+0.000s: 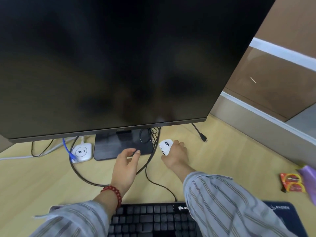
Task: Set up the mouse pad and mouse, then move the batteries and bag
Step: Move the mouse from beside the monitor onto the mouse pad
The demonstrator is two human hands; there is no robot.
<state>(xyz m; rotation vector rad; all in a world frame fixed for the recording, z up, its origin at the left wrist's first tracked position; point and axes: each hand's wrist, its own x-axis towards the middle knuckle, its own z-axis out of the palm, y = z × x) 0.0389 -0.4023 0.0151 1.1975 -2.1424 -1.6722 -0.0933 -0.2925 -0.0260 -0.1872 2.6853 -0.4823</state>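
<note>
A white mouse [165, 146] lies on the wooden desk just right of the monitor stand, and my right hand [177, 153] is wrapped around its right side. My left hand [127, 164] hovers open over the front edge of the stand base, fingers spread, holding nothing. A dark mouse pad [280, 215] lies at the near edge under the keyboard, mostly covered by my right sleeve. A red and yellow pack of batteries [292, 184] rests at the far right. Beside it lies a purple bag [309, 182], cut off by the frame edge.
A large dark monitor [111, 65] fills the top, on a black stand base [109, 147]. A black keyboard [150, 219] sits near me. Black cables [150, 178] loop across the desk. A white H3C box [81, 152] and a blue cable [68, 151] lie left of the stand.
</note>
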